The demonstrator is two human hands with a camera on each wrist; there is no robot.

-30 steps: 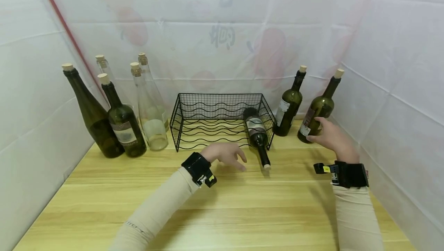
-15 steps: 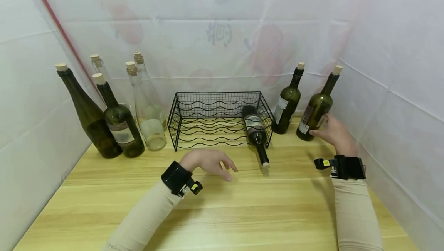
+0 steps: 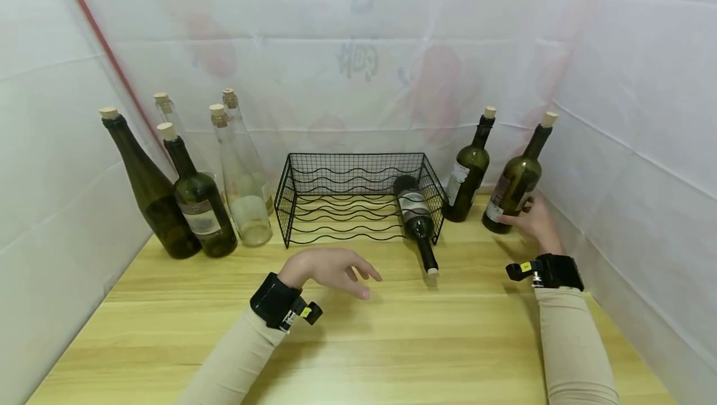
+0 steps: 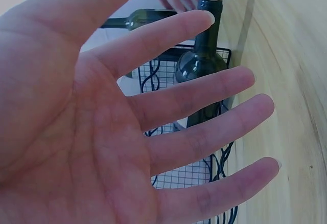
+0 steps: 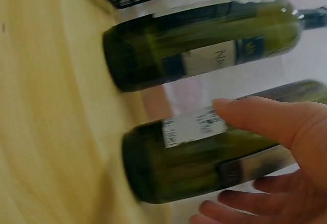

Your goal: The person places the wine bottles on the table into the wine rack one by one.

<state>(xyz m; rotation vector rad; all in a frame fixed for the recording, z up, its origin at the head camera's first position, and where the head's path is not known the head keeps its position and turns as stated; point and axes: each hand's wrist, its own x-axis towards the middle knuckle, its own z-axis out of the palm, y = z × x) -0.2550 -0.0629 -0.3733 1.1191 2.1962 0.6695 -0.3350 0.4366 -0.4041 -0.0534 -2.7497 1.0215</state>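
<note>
In the head view, my right hand [image 3: 534, 221] is at the lower part of a dark green wine bottle [image 3: 519, 181] standing corked on the table. The right wrist view shows the thumb [image 5: 265, 119] across its white label, while the other fingers extend loosely along the opposite side. My left hand [image 3: 330, 271] hovers over the table, holding nothing, fingers spread and relaxed. Beyond it is a black wire rack [image 3: 347, 240], where another wine bottle [image 3: 416, 212] lies with its corked neck sticking out the front.
A second green bottle [image 3: 469, 172] stands between the rack and my right hand. On the left are a tall green bottle [image 3: 148, 190], a labelled green bottle [image 3: 198, 200] and several clear bottles [image 3: 246, 200], all corked. White cloth walls [image 3: 358, 100] enclose the table.
My right hand has moved in closer around the bottle's lower part. The left hand has drawn back leftward, away from the lying bottle's neck. The bottles stay where they were.
</note>
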